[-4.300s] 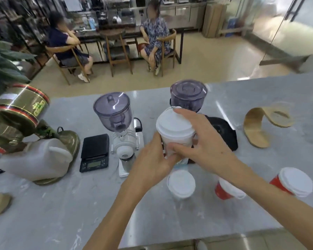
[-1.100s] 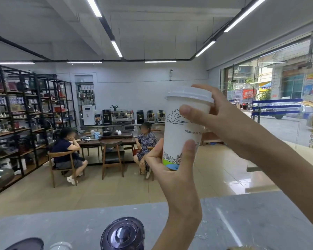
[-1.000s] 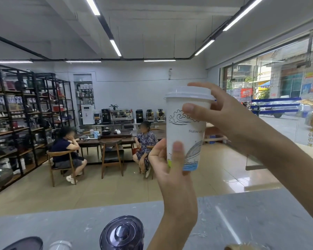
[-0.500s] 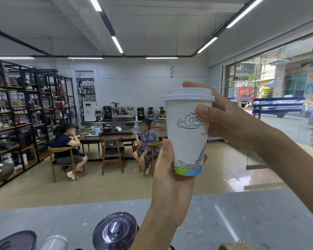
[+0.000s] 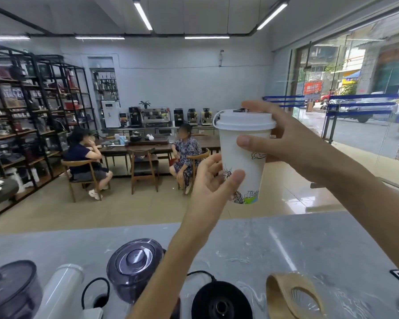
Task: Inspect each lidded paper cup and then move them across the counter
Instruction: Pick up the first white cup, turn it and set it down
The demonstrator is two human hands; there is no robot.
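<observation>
Below the raised arms, nearest of all, a black round-topped appliance (image 5: 220, 302) is sitting at the near edge of the grey marble counter (image 5: 297, 245). Just to the right of it, under the right forearm, a curved wooden stand (image 5: 290, 295) is lying on the stone. To the left of the left forearm, a smoky domed grinder hopper (image 5: 134, 265) is standing upright, with a white cylinder (image 5: 62, 288) and a second dark hopper (image 5: 9, 288) further left.

Above all this, the person is holding a lidded white paper cup (image 5: 243, 157) up in the air, clear of the counter and roughly upright. The left hand (image 5: 213, 183) is cradling the lower part of the cup, its thumb pressing on the front wall and its fingers curling behind. The right hand (image 5: 283, 139) is gripping the upper part from the right, thumb across the front just under the white lid (image 5: 244, 122), one finger reaching over the lid's far rim. Both hands are closed on the cup; a coloured skyline drawing is showing near its base.

Beyond the hands, two people are sitting at a long dark table (image 5: 148, 143), with black shelving (image 5: 32, 107) to the left and glass doors (image 5: 355, 93) to the right.
</observation>
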